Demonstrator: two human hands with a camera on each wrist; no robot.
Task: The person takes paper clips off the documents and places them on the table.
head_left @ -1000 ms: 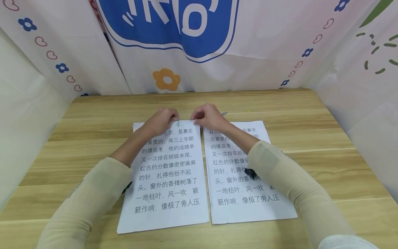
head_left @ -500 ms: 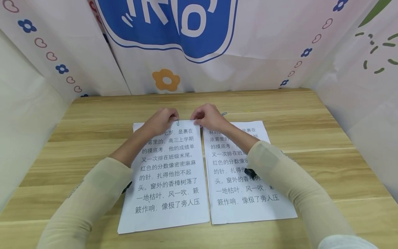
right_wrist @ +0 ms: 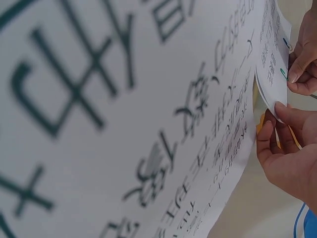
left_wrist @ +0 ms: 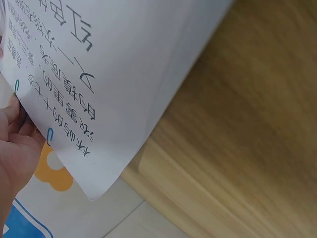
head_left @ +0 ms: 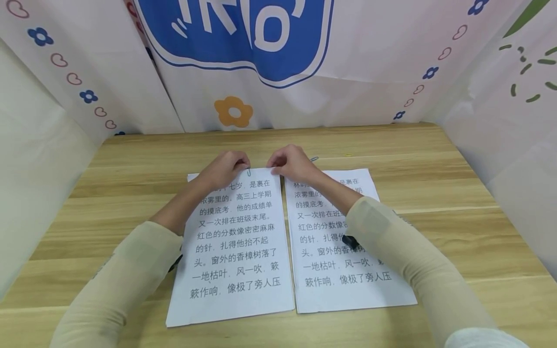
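Observation:
Two stacks of printed paper lie side by side. At the top edge of the left paper stack (head_left: 239,251), my left hand (head_left: 226,169) pinches the outer end of a green paper clip (left_wrist: 17,86) that sits on the sheets. Further toward the left corner, a blue paper clip (left_wrist: 50,135) is on the same edge. My right hand (right_wrist: 292,153) holds this stack's top right corner between thumb and fingers, the corner lifted a little in the right wrist view. Beneath my right forearm lies the right paper stack (head_left: 339,295), partly covered.
A loose paper clip (head_left: 315,158) lies on the wooden table (head_left: 143,150) just behind my right hand. Farther right is a small yellow item (head_left: 348,155). White printed cloth (head_left: 357,96) hangs along the table's back and sides.
My left wrist and forearm have shifted slightly, uncovering a bit more print on the left stack. Both hands keep their places at its top edge.

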